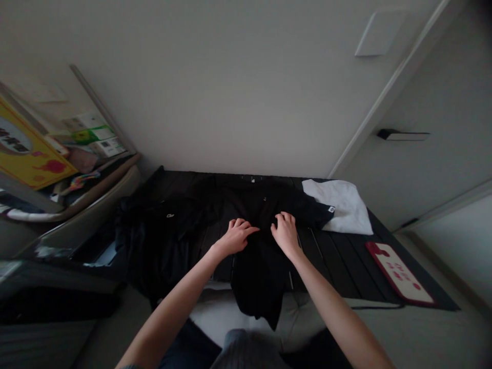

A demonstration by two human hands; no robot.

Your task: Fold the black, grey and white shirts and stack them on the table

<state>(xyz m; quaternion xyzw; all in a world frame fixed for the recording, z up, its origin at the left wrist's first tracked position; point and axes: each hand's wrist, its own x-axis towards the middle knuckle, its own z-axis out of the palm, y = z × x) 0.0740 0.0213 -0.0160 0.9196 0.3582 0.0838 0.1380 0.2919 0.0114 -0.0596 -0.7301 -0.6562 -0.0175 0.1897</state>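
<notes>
At your far left, a yellow printed box [42,159] leans in a rounded holder [115,166], and a green and white packet [94,134] is behind it, to the right. Next comes a heap of black clothing [149,246] with a small white logo, lying on the left part of the dark slatted bench [342,266] and hanging over its front edge.

Near the middle, your left hand [236,238] rests on a black garment [257,277]. Its fingers are bent, and one digit, which looks like the thumb, stretches to the right; whether this grip pinches the fabric, I cannot tell. The garment lies under and between your two hands, and its lower part hangs over the front edge of the bench, toward you. In this dark fabric, the borders between the pieces are difficult to see.

Your right hand [285,236] is just beside, with bent fingers on the black fabric; also for this grip I cannot tell if it pinches. Farther right, a black piece with a white tag [331,209] overlaps a white cloth [348,207]. A red-edged white board [402,274] lies flat near the right end, and beyond it is a door handle [403,136].
</notes>
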